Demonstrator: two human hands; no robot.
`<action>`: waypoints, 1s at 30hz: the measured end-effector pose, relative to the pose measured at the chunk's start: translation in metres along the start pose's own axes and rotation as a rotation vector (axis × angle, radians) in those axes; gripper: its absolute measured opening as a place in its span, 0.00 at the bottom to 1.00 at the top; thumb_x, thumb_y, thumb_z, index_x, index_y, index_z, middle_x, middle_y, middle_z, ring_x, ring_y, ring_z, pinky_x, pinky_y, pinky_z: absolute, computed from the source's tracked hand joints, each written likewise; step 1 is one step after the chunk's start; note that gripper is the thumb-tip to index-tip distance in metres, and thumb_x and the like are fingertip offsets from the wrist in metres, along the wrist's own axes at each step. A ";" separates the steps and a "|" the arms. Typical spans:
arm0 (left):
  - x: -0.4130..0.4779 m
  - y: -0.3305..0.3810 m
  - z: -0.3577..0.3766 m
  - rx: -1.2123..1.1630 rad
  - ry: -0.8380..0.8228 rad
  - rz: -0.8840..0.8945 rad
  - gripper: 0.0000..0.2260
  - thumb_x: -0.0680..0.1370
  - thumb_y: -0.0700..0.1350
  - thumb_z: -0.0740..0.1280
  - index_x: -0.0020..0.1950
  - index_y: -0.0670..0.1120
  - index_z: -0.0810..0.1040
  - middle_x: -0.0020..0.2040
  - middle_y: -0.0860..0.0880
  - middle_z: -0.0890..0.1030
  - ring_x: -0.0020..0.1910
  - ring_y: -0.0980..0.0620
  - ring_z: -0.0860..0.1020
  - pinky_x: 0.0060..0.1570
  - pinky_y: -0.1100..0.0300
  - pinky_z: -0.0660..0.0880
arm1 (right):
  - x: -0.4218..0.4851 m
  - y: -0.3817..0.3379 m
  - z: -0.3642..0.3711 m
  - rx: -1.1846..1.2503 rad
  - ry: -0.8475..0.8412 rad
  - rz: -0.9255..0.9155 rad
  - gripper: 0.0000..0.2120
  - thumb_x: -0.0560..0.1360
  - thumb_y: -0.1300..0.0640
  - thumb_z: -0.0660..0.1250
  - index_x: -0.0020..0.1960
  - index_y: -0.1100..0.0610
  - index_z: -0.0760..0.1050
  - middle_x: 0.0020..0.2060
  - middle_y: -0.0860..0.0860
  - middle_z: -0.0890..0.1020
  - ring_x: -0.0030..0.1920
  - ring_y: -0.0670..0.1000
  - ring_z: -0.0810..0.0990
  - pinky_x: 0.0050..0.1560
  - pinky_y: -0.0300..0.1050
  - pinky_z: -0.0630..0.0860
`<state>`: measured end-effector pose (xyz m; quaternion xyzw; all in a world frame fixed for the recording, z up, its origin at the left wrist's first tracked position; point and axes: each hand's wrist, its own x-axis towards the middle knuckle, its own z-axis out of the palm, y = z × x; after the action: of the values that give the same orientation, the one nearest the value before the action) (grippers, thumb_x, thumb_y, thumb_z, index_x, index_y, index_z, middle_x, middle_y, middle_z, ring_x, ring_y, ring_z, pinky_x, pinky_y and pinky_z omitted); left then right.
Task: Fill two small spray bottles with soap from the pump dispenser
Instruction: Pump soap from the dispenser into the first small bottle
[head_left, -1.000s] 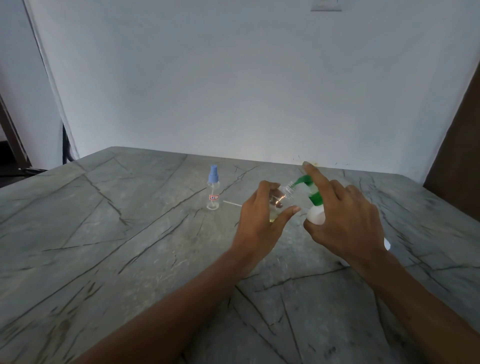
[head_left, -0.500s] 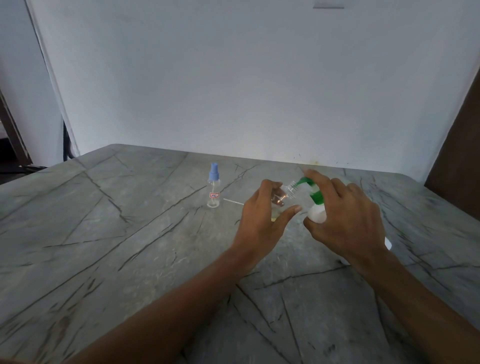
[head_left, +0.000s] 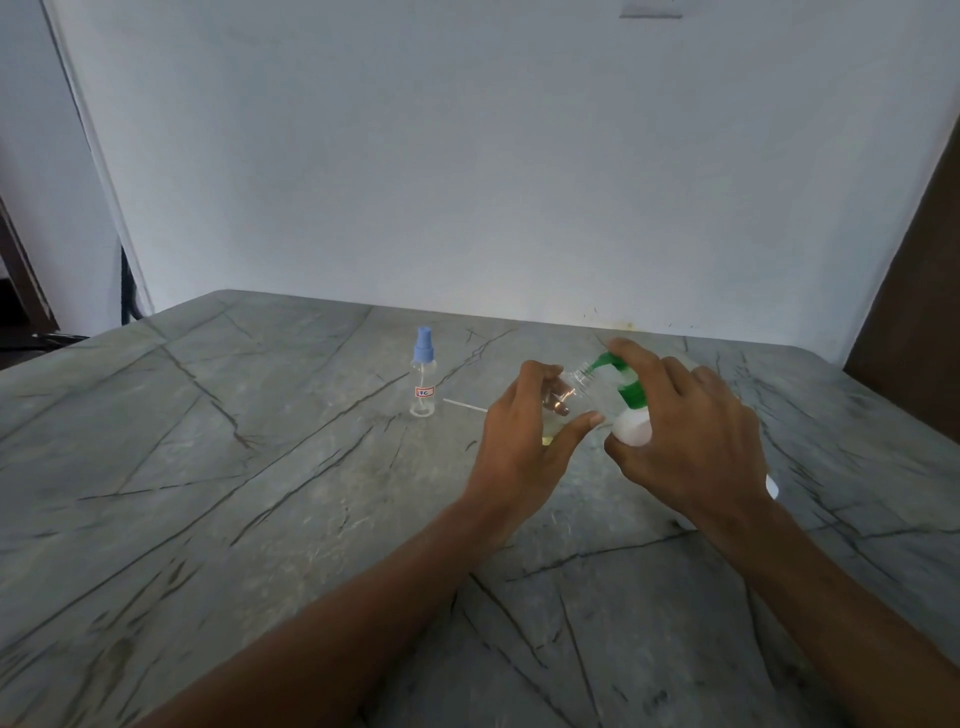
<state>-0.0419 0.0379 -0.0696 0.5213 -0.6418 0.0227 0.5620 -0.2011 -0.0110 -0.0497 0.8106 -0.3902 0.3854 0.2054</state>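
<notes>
Grey veined stone surface (head_left: 208, 493), white wall. Step looks like pumping soap into one bottle. Left grip (head_left: 524, 441) holds the clear uncapped small bottle (head_left: 582, 387) at frame centre-right, mouth tilted to the nozzle of the white green-pump dispenser (head_left: 631, 428). Right grip (head_left: 691, 436) clasps the dispenser, forefinger on top. Next: press, keep mouth aligned. Blue-capped spray bottle (head_left: 423, 379) stands at centre, untouched.

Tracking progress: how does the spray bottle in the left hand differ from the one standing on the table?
The held bottle is uncapped; the standing bottle wears a blue spray cap. The held bottle tilts in the left hand; the standing bottle is upright, untouched. The held bottle holds yellowish liquid; the standing bottle looks empty. Both are small and clear.
</notes>
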 end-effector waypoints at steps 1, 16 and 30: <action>0.001 0.000 -0.001 0.006 0.005 -0.008 0.21 0.73 0.53 0.71 0.60 0.46 0.69 0.49 0.55 0.75 0.44 0.58 0.75 0.43 0.76 0.71 | 0.000 -0.001 -0.001 -0.012 -0.004 -0.001 0.46 0.59 0.44 0.80 0.71 0.50 0.63 0.49 0.56 0.82 0.43 0.60 0.79 0.36 0.52 0.79; 0.003 0.003 -0.004 0.002 0.005 -0.050 0.22 0.73 0.53 0.71 0.62 0.47 0.69 0.52 0.53 0.77 0.46 0.59 0.74 0.42 0.77 0.70 | 0.000 -0.001 -0.001 -0.017 0.012 -0.016 0.46 0.60 0.44 0.79 0.72 0.50 0.62 0.47 0.57 0.82 0.39 0.59 0.80 0.35 0.51 0.79; -0.003 0.004 0.001 -0.030 -0.027 -0.002 0.21 0.73 0.52 0.72 0.60 0.44 0.70 0.50 0.49 0.78 0.45 0.56 0.75 0.42 0.68 0.74 | 0.002 0.003 0.003 0.024 0.021 -0.023 0.41 0.58 0.45 0.81 0.65 0.52 0.66 0.50 0.58 0.82 0.42 0.62 0.81 0.38 0.55 0.79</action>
<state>-0.0458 0.0410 -0.0701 0.5136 -0.6491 0.0057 0.5611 -0.2011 -0.0156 -0.0501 0.8132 -0.3741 0.3963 0.2041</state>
